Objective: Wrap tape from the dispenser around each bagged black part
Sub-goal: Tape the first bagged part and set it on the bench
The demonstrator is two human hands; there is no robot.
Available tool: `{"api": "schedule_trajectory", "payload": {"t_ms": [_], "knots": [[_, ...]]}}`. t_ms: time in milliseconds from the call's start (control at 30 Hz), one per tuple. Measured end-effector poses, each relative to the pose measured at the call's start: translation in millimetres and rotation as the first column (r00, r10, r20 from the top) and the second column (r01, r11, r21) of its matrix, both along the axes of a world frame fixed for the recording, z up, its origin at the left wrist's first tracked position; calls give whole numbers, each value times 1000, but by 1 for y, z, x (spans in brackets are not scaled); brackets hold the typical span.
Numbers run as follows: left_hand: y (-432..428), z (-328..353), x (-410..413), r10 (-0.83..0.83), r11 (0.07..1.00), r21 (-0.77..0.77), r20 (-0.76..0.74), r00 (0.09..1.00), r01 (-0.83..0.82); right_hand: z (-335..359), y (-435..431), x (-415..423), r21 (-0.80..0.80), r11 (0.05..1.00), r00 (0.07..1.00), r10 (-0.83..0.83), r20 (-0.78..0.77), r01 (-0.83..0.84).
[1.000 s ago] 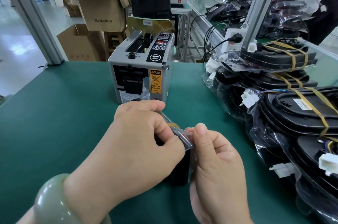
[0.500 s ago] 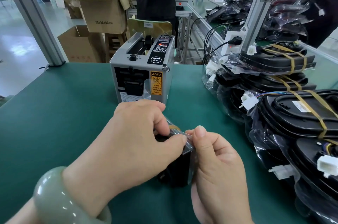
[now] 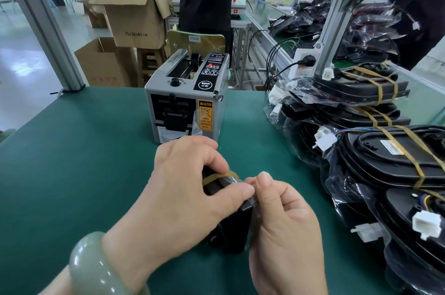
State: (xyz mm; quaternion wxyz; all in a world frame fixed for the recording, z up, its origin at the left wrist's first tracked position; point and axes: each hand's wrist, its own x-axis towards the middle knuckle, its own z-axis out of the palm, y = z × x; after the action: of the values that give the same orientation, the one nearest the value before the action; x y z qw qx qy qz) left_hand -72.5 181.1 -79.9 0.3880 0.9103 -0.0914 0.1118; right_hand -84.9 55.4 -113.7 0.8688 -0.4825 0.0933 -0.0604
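I see my left grip [image 3: 183, 188] and right grip [image 3: 284, 227] both pinching the clear-bagged black part [image 3: 231, 229], amber tape [image 3: 216, 176] across its top.

Factory assembly workstation: green-matted tabletop [image 3: 72, 150] under grey aluminium-profile framing [image 3: 48, 30], grey automatic tape dispenser [image 3: 186, 102], stacked bagged black plastic parts [image 3: 385, 150], brown cardboard cartons [image 3: 134, 20].

Cardboard box [image 3: 137, 22] reads 75x36x40 CM; dispenser [image 3: 185, 102] label [image 3: 205, 115] says CAUTION

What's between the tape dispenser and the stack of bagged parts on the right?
Head view: only bare green mat between the dispenser and the stack.
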Motion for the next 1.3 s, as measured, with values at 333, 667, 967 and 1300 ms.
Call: {"api": "schedule_trajectory", "payload": {"t_ms": [333, 667, 967, 1300], "knots": [[12, 40, 24, -422, 880, 264, 50, 905, 395, 3, -10, 6, 58, 997, 998, 56, -6, -56], [16, 52, 49, -672, 631, 549, 32, 740, 548, 1, -17, 13, 46, 997, 998, 68, -2, -68], [24, 11, 37, -545, 682, 537, -78, 835, 496, -1, -27, 19, -239, 969, 989, 91, 120, -60], [74, 4, 28, -367, 761, -556, 57, 928, 335, -32, -48, 19, -627, 715, 837, 517, 177, -310]]}}
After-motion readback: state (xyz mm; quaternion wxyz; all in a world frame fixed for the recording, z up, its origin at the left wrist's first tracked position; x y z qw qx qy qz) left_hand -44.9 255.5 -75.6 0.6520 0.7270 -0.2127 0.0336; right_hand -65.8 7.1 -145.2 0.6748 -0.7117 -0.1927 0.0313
